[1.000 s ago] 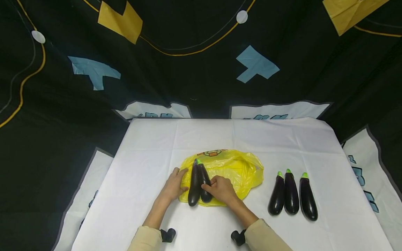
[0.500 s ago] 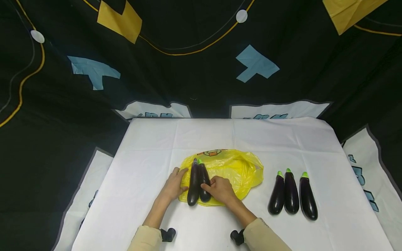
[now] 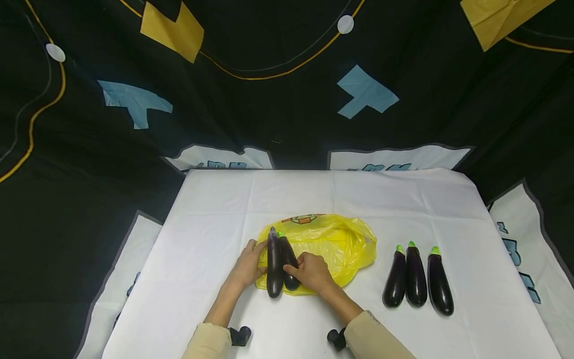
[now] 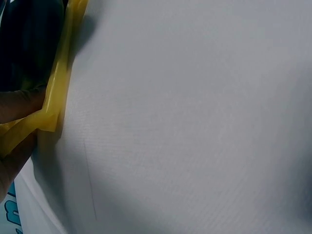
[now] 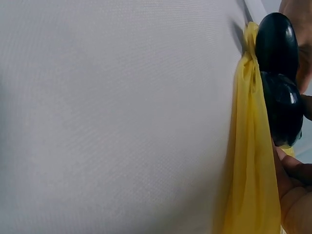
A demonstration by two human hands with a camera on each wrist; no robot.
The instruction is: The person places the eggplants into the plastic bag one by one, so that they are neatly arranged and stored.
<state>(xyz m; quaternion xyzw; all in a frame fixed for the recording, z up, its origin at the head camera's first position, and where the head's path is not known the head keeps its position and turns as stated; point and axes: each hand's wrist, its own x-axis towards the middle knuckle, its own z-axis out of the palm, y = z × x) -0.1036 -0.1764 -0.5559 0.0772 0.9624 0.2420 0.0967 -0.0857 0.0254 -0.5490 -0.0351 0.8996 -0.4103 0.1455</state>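
Note:
Two dark purple eggplants lie side by side on a yellow plastic bag (image 3: pixel 323 239). My right hand (image 3: pixel 310 271) holds the right eggplant (image 3: pixel 288 259), its thumb over the upper side and its fingers along the right flank. Pressed against that one is the left eggplant (image 3: pixel 274 264), its stem end pointing away from me. My left hand (image 3: pixel 246 267) is at the bag's left edge, thumb and fingers spread toward the left eggplant. In the left wrist view, the bag's yellow film (image 4: pixel 56 92) passes between that hand's thumb and a finger.
Three more eggplants with green stems, a left one (image 3: pixel 394 276), a middle one (image 3: pixel 416 274) and a right one (image 3: pixel 440 281), lie on the right of the white-covered table (image 3: pixel 215 199). A dark curtain (image 3: pixel 278 109) hangs behind the table.
My right hand has shifted slightly left with the right eggplant. The left eggplant has slid left toward my left hand, its stem end swinging left. The left hand stays nearly in place.

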